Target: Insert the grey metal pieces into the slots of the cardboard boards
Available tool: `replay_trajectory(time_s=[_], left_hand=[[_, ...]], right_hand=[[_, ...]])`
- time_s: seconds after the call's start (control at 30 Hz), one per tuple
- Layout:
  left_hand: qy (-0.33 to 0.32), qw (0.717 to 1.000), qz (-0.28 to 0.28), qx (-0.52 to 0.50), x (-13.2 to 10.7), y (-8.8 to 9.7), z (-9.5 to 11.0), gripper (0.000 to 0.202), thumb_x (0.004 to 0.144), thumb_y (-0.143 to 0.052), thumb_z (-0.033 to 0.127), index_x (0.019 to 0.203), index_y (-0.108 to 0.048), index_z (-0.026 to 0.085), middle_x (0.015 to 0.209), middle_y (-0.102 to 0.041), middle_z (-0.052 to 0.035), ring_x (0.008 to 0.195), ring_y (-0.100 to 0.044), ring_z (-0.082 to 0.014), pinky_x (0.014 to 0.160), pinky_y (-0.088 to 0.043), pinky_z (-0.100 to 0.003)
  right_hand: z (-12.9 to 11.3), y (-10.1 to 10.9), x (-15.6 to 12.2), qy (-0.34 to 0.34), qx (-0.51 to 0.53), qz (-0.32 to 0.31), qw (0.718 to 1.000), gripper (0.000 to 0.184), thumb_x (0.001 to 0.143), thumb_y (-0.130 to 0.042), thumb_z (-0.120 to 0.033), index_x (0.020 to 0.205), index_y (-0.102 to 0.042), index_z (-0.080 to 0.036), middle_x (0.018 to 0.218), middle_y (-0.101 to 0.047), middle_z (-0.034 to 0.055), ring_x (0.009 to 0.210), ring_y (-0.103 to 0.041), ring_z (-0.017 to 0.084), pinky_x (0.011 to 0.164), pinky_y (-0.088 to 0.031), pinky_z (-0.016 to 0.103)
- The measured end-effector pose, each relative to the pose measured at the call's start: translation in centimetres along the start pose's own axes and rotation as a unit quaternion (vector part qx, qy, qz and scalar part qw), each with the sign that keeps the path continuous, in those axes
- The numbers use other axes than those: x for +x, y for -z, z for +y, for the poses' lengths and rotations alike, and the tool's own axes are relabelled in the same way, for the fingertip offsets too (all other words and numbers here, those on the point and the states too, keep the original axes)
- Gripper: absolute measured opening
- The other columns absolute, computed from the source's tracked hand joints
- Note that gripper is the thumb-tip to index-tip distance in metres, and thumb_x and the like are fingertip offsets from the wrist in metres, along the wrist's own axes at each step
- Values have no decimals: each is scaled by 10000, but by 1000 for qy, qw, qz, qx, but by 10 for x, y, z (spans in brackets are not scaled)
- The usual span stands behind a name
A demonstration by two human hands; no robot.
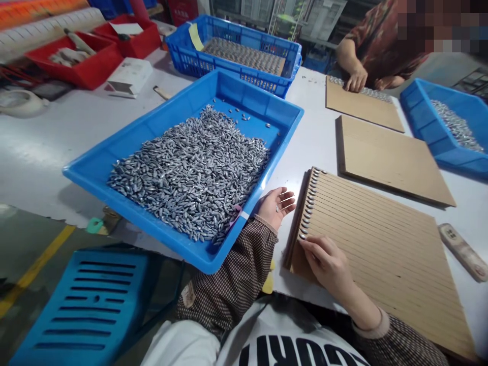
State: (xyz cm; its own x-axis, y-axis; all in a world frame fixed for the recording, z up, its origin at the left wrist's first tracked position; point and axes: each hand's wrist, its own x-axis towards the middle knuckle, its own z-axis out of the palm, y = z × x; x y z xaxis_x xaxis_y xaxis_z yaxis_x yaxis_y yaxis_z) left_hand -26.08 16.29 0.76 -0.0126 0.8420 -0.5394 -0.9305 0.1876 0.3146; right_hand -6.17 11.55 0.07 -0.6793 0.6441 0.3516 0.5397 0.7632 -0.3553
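As the left hand [273, 207] lies loosely uncurled with a metal piece [277, 208] in its palm, the right hand [330, 263], its fingers bunched but their grip unclear, would best align the lowest piece [302, 236] evenly along the left edge of the lined cardboard [381, 234].

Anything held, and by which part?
Left hand: a small grey piece lies in the open hand, unpinched. Right hand: fingertips at the lined cardboard; any grip can't be told.

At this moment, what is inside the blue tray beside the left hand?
Inside the tray lies a heap of small, silvery, elongated pieces, with a few loose near the far end, where bare bottom shows. What the heap covers cannot be seen.
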Motion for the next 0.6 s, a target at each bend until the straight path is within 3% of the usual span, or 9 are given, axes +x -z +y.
replay_trajectory(time_s=[0.2,0.37,0.53,0.6], left_hand=[[3,1000,1,10,0,1,0,104,858,-535,245,869,-582,153,854,-640,-61,704,-613,-134,712,-484,-293],[31,998,-60,6,-5,-1,1,202,901,-494,330,882,-573,145,898,-637,-89,776,-636,-166,763,-489,-318],[55,991,-118,9,-11,-6,2,359,915,-443,483,958,-555,145,996,-634,-138,886,-650,-207,833,-492,-354],[54,991,-124,18,-13,-7,2,413,912,-414,530,994,-540,146,1056,-628,-160,934,-649,-220,837,-494,-350]], right_hand=[[-2,4,2,5,-13,-22,1000,211,896,-487,-126,979,-659,-216,915,-656,73,822,-607,180,711,-526,320],[0,9,5,-20,-2,-39,999,195,908,-491,-159,987,-658,-220,938,-665,69,836,-626,177,714,-528,312],[-6,13,43,-51,42,33,997,182,901,-543,-206,1057,-632,-227,952,-658,66,852,-632,180,730,-534,310],[-8,6,63,-59,63,28,996,188,901,-547,-232,1067,-637,-228,983,-650,74,869,-629,190,730,-536,321]])
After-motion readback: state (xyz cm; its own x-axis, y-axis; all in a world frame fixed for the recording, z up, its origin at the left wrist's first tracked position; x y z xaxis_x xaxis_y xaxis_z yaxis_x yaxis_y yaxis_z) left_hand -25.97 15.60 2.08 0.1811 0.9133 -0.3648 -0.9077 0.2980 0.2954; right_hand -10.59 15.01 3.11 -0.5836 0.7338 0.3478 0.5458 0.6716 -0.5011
